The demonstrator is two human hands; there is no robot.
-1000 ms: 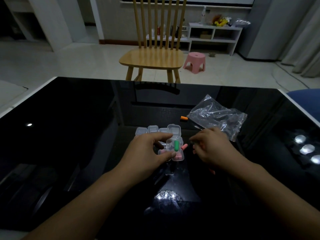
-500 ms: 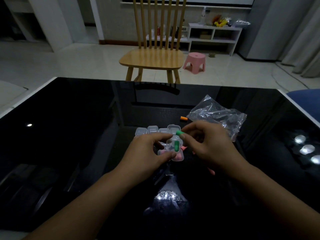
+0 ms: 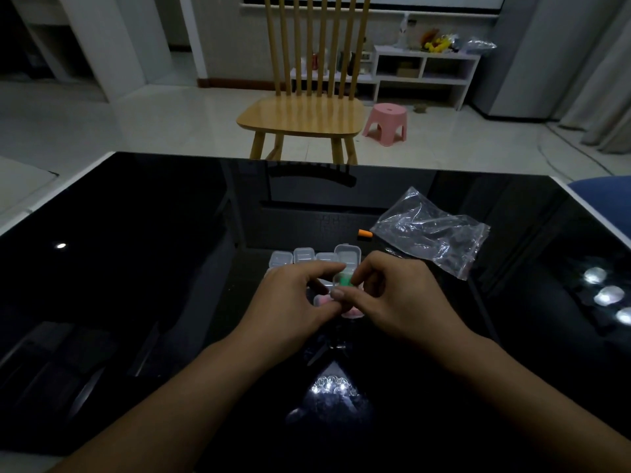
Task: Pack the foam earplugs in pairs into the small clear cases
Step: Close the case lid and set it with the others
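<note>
Now both hands are met over one small clear case [image 3: 343, 279] at table centre. A second earlier the right hand [image 3: 406, 302] was down by the loose pink plugs; half a second earlier a green earplug was held up at its fingertips; now green [image 3: 344, 279] is seen inside the case and the right fingers are curled and pinched at the case edge. So a second green plug is judged to have been delivered, making a pair. The left hand [image 3: 293, 298] is wrapped round the case from the left, index finger on top, thumb at the near side. Closing the lid is judged to be the next step.

A row of further clear cases [image 3: 309, 257] is seen just behind the hands, lids apparently open. One orange earplug [image 3: 364, 234] is left near the crumpled plastic bag [image 3: 432, 230]. Pink earplugs [image 3: 351, 314] are partly seen under the hands.

Hard to make out: whether one or two green plugs are in the case, since the fingers cover it; whether the right fingertips are holding the plug or only the case; how many pink plugs are there; whether any case in the row is filled. Dim lighting and glare on the black table [image 3: 136, 268] blur detail.
</note>
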